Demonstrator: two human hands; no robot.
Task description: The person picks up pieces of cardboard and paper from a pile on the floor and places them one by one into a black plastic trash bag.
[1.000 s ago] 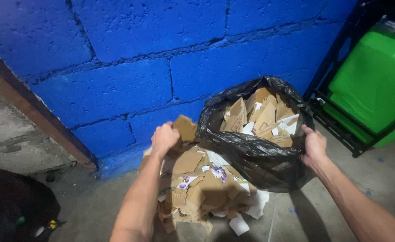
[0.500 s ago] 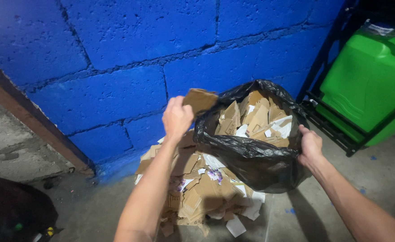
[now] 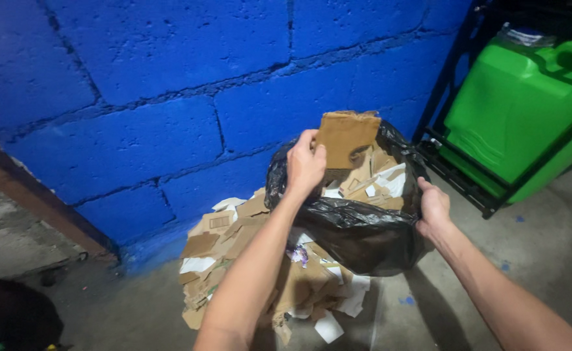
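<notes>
My left hand (image 3: 305,162) grips a brown cardboard piece (image 3: 345,136) and holds it above the open mouth of a black plastic bag (image 3: 357,234). The bag is filled with torn cardboard and white paper scraps. My right hand (image 3: 432,207) clasps the bag's right rim and keeps it open. A pile of torn cardboard and paper pieces (image 3: 234,240) lies on the concrete floor to the left of the bag, partly hidden under my left forearm.
A blue painted block wall (image 3: 169,97) rises right behind the pile and bag. A green plastic container (image 3: 520,110) sits in a black metal rack (image 3: 455,175) at the right. A dark object (image 3: 6,318) lies at the lower left.
My left hand lifted a cardboard piece off the floor pile and carried it up and to the right, over the bag's opening. My right hand stayed on the bag's rim.
</notes>
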